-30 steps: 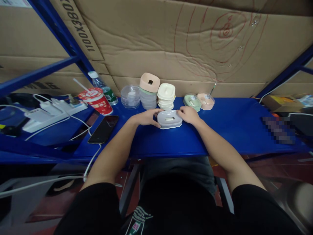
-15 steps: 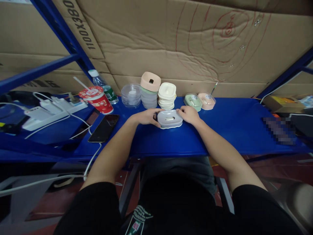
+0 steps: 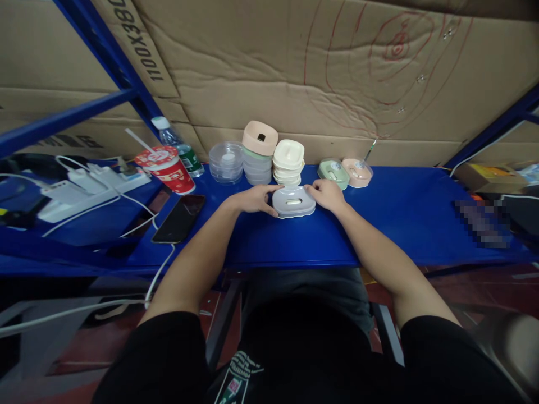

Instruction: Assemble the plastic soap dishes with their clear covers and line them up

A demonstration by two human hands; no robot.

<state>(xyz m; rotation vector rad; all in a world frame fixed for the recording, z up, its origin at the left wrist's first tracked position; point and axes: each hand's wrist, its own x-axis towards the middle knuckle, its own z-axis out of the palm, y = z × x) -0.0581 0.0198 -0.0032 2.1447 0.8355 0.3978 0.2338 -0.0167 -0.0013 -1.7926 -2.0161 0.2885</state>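
Grey oval lidded box sits on the blue worktop between two hands. The left hand curves its grip partly open around the box's left end, thumb at the near side; the right hand has its grip nearly closed, bent fingers on the box's far right corner. Just behind the box stands the cream tray stack; behind it to the right sit the green lidded box and peach lidded box.
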